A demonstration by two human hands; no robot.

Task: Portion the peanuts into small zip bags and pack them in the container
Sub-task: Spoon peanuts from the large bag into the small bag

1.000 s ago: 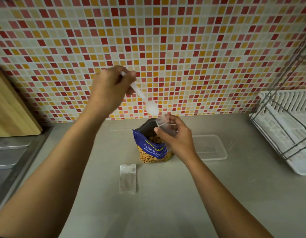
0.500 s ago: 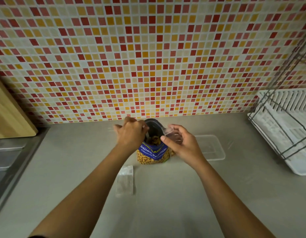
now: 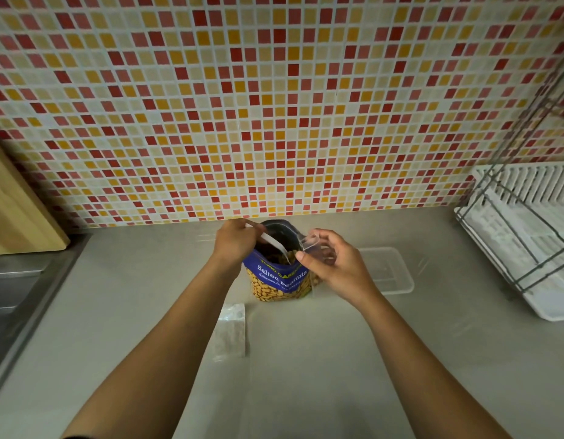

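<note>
The left hand (image 3: 234, 243) has dropped to the peanut bag (image 3: 279, 280) on the bench (image 3: 306, 375), its grip holding the spoon (image 3: 274, 243) dipped inside, while the right hand (image 3: 341, 267) pinches a zip bag (image 3: 310, 242) open beside the mouth, container (image 3: 391, 274) just beyond

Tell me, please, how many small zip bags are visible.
2. The right hand pinches one zip bag beside the peanut pack; the other zip bag lies flat on the counter, perhaps stacked.

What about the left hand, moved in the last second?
Yes: the left hand dropped from the tiled wall down to the peanut bag, spoon inside.
</note>
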